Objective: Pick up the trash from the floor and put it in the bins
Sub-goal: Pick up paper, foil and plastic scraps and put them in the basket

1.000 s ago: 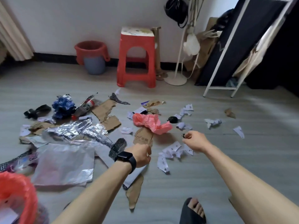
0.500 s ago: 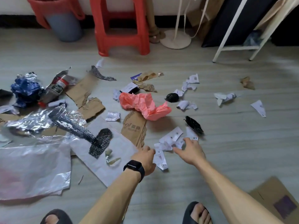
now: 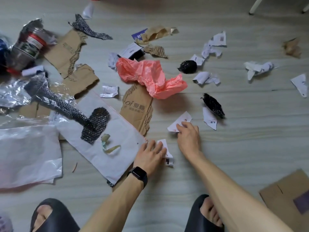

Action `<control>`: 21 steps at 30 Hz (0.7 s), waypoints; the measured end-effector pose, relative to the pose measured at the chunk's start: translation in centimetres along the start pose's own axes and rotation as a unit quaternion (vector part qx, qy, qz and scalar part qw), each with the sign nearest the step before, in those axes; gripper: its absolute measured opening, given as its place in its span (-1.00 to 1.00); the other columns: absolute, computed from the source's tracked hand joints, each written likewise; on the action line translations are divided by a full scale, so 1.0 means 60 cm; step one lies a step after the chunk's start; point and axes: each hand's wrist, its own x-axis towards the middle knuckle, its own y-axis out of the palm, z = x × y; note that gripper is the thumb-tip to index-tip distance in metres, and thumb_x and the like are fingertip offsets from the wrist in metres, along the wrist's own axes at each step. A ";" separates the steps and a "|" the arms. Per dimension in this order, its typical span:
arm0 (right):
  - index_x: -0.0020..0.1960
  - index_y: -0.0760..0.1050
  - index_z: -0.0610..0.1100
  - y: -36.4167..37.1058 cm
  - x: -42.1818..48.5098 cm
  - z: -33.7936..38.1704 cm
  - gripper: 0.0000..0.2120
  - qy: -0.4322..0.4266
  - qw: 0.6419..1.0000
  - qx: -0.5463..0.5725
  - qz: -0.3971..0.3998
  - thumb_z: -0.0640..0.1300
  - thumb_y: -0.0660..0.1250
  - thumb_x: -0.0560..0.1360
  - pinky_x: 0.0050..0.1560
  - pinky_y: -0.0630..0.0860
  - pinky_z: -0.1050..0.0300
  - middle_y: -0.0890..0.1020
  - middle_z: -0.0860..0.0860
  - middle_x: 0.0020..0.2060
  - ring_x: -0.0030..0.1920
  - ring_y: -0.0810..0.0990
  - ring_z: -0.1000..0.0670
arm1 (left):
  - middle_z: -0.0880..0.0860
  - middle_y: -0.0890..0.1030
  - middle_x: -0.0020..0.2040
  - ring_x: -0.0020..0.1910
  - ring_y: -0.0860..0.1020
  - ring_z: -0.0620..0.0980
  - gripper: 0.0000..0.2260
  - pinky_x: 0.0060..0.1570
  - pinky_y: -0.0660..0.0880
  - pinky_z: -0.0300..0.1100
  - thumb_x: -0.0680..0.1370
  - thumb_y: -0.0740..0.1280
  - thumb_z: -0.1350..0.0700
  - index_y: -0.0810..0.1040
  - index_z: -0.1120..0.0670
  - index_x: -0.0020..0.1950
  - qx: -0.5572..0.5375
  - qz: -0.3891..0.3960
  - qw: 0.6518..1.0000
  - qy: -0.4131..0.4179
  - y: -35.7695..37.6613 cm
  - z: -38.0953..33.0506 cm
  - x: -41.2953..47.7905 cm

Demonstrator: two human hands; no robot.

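Torn scrap [image 3: 180, 121] pinched in my right hand [image 3: 189, 139]; left hand [image 3: 150, 154] lies flat on a white slip [image 3: 168, 159]. Flimsy paper could slide free.

I view a room in a home: pale wood-look plank floor [image 3: 250, 148], bare feet in black slippers [image 3: 63, 218], a white furniture leg [image 3: 255, 5] upper right, and household litter of torn cardboard [image 3: 137, 108] and paper scraps [image 3: 209, 118].

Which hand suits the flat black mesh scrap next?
Right, probably: the right hand, on a triangular white paper scrap, lies nearer the flat black mesh scrap; the left hand rests on another white scrap.
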 end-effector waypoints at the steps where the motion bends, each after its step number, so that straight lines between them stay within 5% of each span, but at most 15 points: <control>1: 0.17 0.65 -0.18 0.002 -0.007 0.002 -0.65 -0.006 1.000 0.003 -0.005 -0.40 0.30 0.45 0.13 0.38 0.07 0.59 -0.18 0.23 0.13 0.49 -0.31 | -0.03 0.61 0.03 -0.04 0.58 0.09 -0.74 -0.15 0.50 -0.10 0.46 0.17 0.07 0.64 -0.04 -0.02 -0.005 -0.004 1.000 0.005 -0.006 -0.004 -0.004; 5: -0.01 0.70 -0.13 -0.016 -0.034 0.015 -0.71 -0.002 1.000 -0.011 0.028 -0.36 0.26 0.44 -0.03 0.48 0.04 0.67 -0.19 0.05 0.06 0.58 -0.28 | 0.00 0.62 0.09 0.15 0.50 0.09 -0.74 0.03 0.34 -0.08 0.60 0.16 0.11 0.59 -0.04 0.19 -0.020 0.084 0.995 -0.038 -0.045 -0.007 -0.038; 7: -0.07 0.68 -0.08 -0.025 -0.063 0.018 -0.73 0.010 0.998 0.004 0.056 -0.31 0.24 0.44 -0.10 0.46 0.03 0.67 -0.18 -0.04 0.00 0.59 -0.26 | 0.03 0.63 0.09 0.12 0.53 0.12 -0.75 -0.07 0.28 -0.10 0.63 0.16 0.11 0.55 -0.02 0.22 -0.029 0.099 0.993 -0.059 -0.060 0.000 -0.065; 13: 0.03 0.66 -0.07 -0.058 -0.163 0.053 -0.80 -0.001 0.998 0.048 0.038 -0.13 0.26 0.56 -0.10 0.46 -0.02 0.69 -0.17 -0.10 -0.03 0.61 -0.27 | 0.03 0.64 -0.05 -0.06 0.61 0.13 -0.82 -0.29 0.41 -0.10 0.62 0.16 0.00 0.54 -0.01 0.04 -0.043 0.018 0.993 -0.109 -0.130 0.056 -0.158; 21: -0.12 0.61 -0.08 -0.125 -0.247 0.328 -0.90 -0.167 0.977 0.128 -0.016 -0.17 0.32 0.51 -0.27 0.39 0.06 0.68 -0.13 -0.22 -0.17 0.62 -0.19 | 0.05 0.64 -0.04 -0.07 0.59 0.13 -0.80 -0.29 0.35 -0.13 0.64 0.14 -0.01 0.52 -0.01 0.11 -0.016 -0.085 0.960 -0.265 -0.298 0.194 -0.393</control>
